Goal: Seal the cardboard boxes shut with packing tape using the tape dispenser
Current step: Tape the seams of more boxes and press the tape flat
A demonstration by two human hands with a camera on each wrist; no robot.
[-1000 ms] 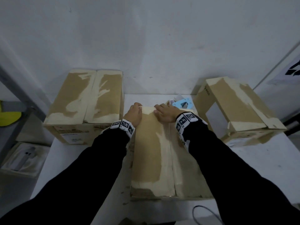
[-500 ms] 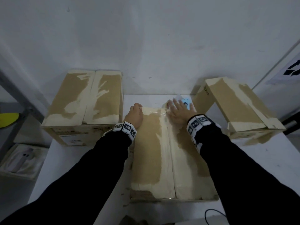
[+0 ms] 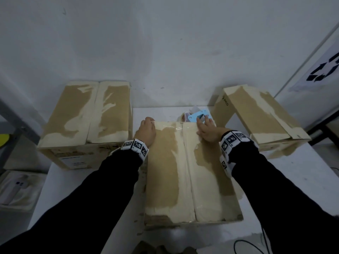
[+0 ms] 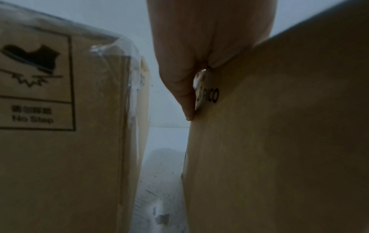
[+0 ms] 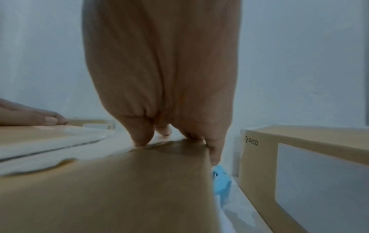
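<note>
The middle cardboard box (image 3: pixel 189 171) lies lengthwise before me, flaps closed, with a strip of clear tape (image 3: pixel 168 126) across its far edge. My left hand (image 3: pixel 146 131) sits on the far left corner, thumb (image 4: pixel 186 100) down the box's side (image 4: pixel 279 141), fingers (image 5: pixel 30 118) lying flat on the tape's end. My right hand (image 3: pixel 207 131) presses flat on the far right of the top, fingers spread, fingertips (image 5: pixel 139 138) at the far edge. The light blue tape dispenser (image 3: pixel 199 115) lies on the table just beyond those fingertips; in the right wrist view the dispenser (image 5: pixel 220 181) peeks out behind the box corner.
A closed box (image 3: pixel 86 114) stands at the left, close beside the middle one, with a "No Step" mark on its side (image 4: pixel 60 141). A tilted box (image 3: pixel 260 114) stands at the right. All rest on a white table (image 3: pixel 302 171) against a wall. A black cable (image 3: pixel 247 244) lies at the front right.
My right hand has slid from the centre seam rightwards along the far edge of the box top, fingers spreading. The left hand has stayed on its corner.
</note>
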